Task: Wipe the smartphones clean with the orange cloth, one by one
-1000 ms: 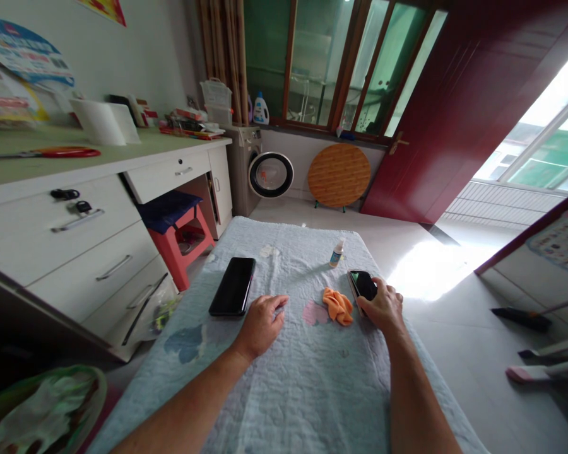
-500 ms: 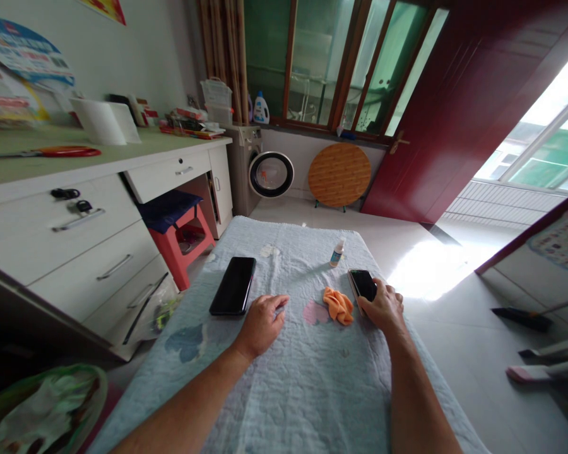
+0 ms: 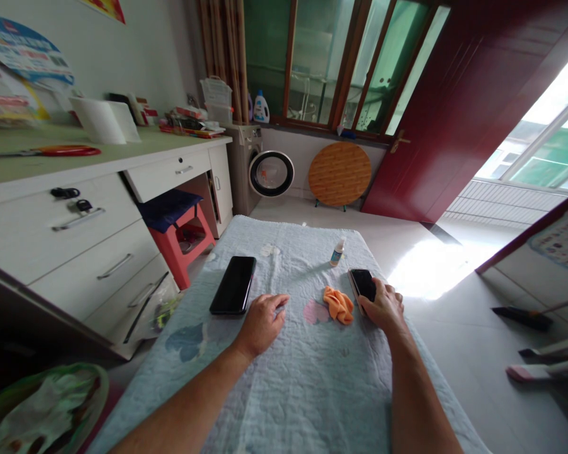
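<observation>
My right hand [image 3: 384, 304] grips the near right side of a smartphone [image 3: 361, 282], thumb on one edge and fingers on the other; the phone's dark screen faces up. Resting on the cloth, my left hand [image 3: 264, 320] has its fingers loosely stretched and holds nothing. Just left of it lies a larger black phone or tablet [image 3: 234, 285], flat and screen up. Between the hands, closer to the right one, is a crumpled orange cloth [image 3: 338, 305]. A small spray bottle [image 3: 337, 253] stands upright beyond that cloth.
A pale blue quilted cover [image 3: 303, 391] drapes the table. To the left are a drawer desk [image 3: 99, 239], a red stool [image 3: 182, 243] and a lined bin [image 3: 101, 384]. Behind stand a washing machine [image 3: 243, 170] with its door open and a round wooden tabletop [image 3: 339, 173].
</observation>
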### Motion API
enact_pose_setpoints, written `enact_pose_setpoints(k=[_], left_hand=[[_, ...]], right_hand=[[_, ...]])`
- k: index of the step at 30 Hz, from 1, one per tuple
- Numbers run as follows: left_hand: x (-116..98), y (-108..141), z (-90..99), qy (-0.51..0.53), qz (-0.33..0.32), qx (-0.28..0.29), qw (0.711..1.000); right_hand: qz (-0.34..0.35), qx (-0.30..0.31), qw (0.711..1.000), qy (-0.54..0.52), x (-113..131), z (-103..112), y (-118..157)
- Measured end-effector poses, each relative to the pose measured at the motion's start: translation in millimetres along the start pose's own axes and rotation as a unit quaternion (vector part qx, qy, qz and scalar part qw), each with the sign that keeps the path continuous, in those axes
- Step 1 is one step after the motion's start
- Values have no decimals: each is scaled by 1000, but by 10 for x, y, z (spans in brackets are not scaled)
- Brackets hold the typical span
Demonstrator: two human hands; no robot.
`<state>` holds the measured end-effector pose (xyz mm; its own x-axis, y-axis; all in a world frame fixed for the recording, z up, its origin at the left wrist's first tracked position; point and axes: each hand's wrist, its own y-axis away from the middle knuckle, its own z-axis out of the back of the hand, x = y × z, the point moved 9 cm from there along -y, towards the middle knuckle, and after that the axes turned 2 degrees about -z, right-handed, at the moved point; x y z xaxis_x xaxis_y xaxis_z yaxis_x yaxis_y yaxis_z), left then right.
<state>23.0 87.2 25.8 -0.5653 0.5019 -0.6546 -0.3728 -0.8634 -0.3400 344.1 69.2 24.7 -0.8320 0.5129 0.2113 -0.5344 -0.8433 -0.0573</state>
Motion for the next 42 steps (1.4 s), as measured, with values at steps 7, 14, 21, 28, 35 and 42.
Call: enact_pose_setpoints(k=[7, 14, 21, 28, 35, 42], left_hand=[[5, 2, -7, -4, -4, 0, 1000], [-136, 24, 9, -54, -53, -7, 997], [-511, 88, 217, -116, -155, -58, 979], [-457, 67, 694, -229, -93, -176, 953], [21, -29, 1022, -327, 88, -194, 921], [384, -40, 1051, -365, 181, -96, 908]], right_hand=[[-1, -5, 1000, -5, 14, 23, 14], [0, -37, 999, -17, 3, 79, 7], [208, -252, 930, -165, 584, 477, 355], [388, -135, 892, -187, 1440, 212, 943], [409, -72, 894, -170, 1564, 67, 1028], [392, -61, 901, -176, 1473, 3, 919]])
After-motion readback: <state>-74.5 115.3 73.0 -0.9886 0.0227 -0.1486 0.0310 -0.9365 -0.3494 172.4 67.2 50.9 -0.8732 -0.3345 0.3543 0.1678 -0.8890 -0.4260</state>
